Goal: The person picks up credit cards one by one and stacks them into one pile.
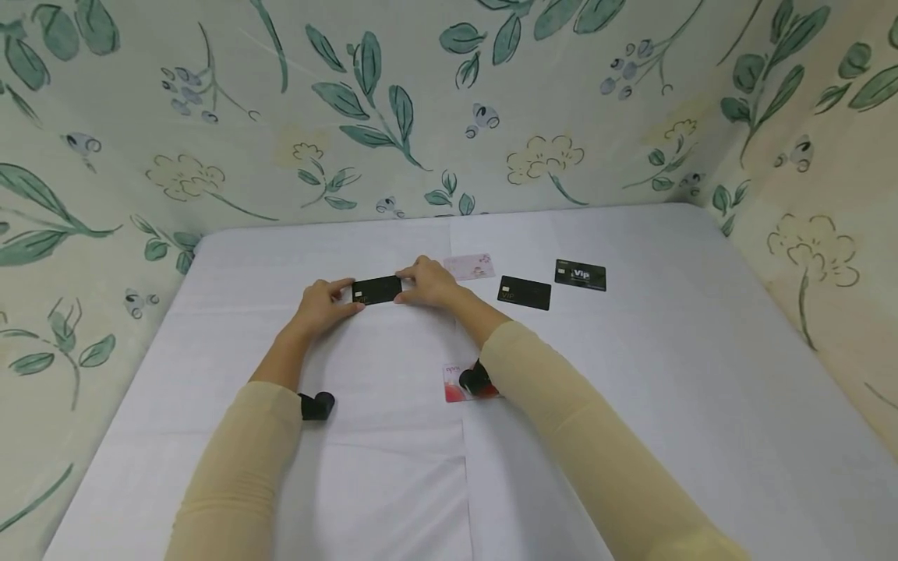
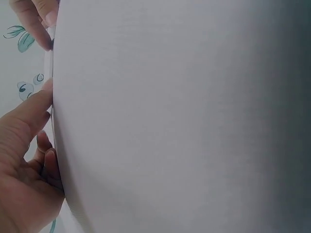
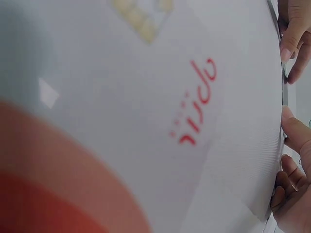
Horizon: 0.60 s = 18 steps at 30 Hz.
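Observation:
A black VIP card (image 1: pixel 376 291) with a small chip lies level at the far middle of the white-covered table, its long side running left to right. My left hand (image 1: pixel 323 308) grips its left end, index finger at the top corner and thumb at the bottom one. At the opposite end my right hand (image 1: pixel 428 282) holds the card the same way. In the left wrist view the left hand (image 2: pixel 22 155) is at the lower left, with the card seen nearly edge-on. The right hand (image 3: pixel 297 170) shows at the right edge of the right wrist view.
Right of the hands lie a pale pink card (image 1: pixel 471 266), a second black VIP card (image 1: pixel 525 293) and a black card with white Vip lettering (image 1: pixel 580 275). A red and white card (image 1: pixel 454 385) is partly hidden under the right wrist's camera (image 1: pixel 475 379). Leaf-patterned cloth (image 1: pixel 393 179) stands behind the table.

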Available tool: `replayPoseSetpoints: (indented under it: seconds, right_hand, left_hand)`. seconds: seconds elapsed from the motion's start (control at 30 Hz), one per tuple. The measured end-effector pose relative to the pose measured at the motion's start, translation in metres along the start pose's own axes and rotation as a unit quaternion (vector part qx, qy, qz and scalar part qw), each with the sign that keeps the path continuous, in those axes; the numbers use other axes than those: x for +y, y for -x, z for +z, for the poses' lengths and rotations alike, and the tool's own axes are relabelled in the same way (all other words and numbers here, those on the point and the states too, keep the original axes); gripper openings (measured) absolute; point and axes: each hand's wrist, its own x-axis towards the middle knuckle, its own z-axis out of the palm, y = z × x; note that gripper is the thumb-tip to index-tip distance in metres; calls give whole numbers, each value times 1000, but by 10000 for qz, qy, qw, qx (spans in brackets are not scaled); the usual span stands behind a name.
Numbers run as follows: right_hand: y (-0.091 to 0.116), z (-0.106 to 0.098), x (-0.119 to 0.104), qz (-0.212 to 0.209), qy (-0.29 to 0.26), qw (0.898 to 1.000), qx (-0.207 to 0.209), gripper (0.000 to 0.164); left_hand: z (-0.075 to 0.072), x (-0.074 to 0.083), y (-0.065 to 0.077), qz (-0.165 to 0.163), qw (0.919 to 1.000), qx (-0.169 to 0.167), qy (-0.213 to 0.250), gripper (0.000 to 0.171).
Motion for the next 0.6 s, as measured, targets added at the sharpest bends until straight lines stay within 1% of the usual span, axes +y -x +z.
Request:
replayPoseSetpoints:
  seconds: [0.07,0.3,0.43,0.6]
  right_hand:
    - [1,0,0,8,-52,10000,1,60]
    - [4,-1,-1,25,-503,9987,34,55]
    - [1,0,0,74,-610,9981,65,55]
    - [0,0,1,74,-603,9981,41,56]
  left_hand:
    - [-1,1,0,-46,10000,-37,46,62]
    - [0,1,2,-418,9984,-46,379,66]
    - [0,3,2,-499,9978,-25,443,66]
    - [1,5,3,-500,9966,3,650,65]
